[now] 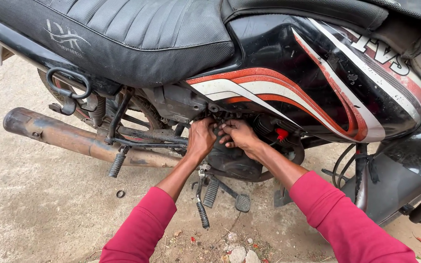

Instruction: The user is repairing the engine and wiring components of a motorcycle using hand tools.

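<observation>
A black motorcycle with red and white stripes on its fuel tank point(313, 73) stands across the view, its black seat point(123, 29) at the top left. My left hand point(201, 139) and my right hand point(237, 136) are side by side under the tank, fingers pressed into the small parts at the top of the engine point(230, 163). What the fingertips hold is hidden between them. Both arms wear red sleeves. A red cap point(282, 134) sits just right of my right hand.
A rusty exhaust pipe point(69, 139) runs along the lower left. A footrest point(117, 163), a kick lever point(202, 207) and a brake pedal point(242, 202) hang below the engine. A small ring point(120, 194) lies on the concrete ground; stones point(237, 253) lie near the bottom.
</observation>
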